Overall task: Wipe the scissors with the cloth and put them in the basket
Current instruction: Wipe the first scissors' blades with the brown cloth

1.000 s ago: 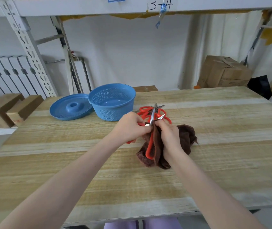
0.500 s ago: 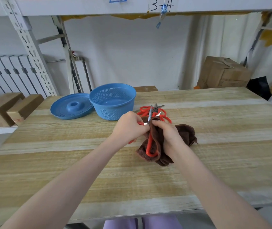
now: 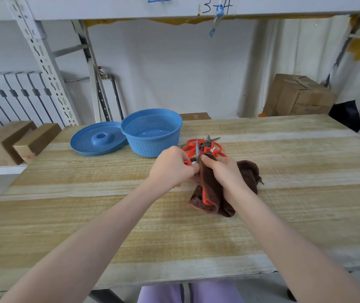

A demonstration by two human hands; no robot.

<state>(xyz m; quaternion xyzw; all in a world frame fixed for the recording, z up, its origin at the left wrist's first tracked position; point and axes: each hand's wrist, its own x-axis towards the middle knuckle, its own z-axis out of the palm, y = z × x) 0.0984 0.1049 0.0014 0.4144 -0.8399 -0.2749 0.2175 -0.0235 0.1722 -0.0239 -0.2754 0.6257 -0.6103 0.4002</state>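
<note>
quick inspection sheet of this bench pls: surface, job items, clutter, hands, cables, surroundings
surface: wooden table, striped grain, no spills seen
job's things: held scissors partly wrapped in brown cloth; blue basket, no scissors visible inside
clutter: spare scissors lying behind the hands; blue lid beside the basket
hands: left hand grips the held scissors; right hand grips the cloth over them
cables: nothing seen
surroundings: wood blocks at left, radiator, cardboard box behind right
</note>
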